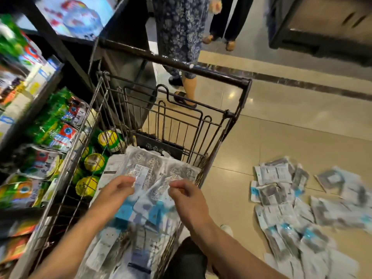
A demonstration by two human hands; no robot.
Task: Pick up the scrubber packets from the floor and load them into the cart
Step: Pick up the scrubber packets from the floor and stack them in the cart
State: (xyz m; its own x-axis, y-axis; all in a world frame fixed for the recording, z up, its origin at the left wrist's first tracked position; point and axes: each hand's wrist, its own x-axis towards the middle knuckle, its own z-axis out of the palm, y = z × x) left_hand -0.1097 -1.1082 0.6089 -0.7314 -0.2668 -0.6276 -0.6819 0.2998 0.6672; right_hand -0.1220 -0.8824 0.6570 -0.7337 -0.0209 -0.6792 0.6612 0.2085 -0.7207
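A dark wire cart (225,117) stands in front of me, its basket holding a heap of scrubber packets (141,224), clear plastic with grey scrubbers and blue cards. Both hands hover over that heap. My left hand (117,191) pinches the left edge of a scrubber packet (153,178) that lies on top, near its white barcode label. My right hand (186,197) has its fingers curled on the right edge of the same top layer. Several more scrubber packets (298,208) lie scattered on the tiled floor to the right of the cart.
Store shelves (50,125) with green and red packs and yellow-lidded tins press against the cart's left side. A person in a patterned dress (181,33) stands just beyond the cart handle, another pair of legs (227,19) behind. A dark display unit (322,37) sits at the top right.
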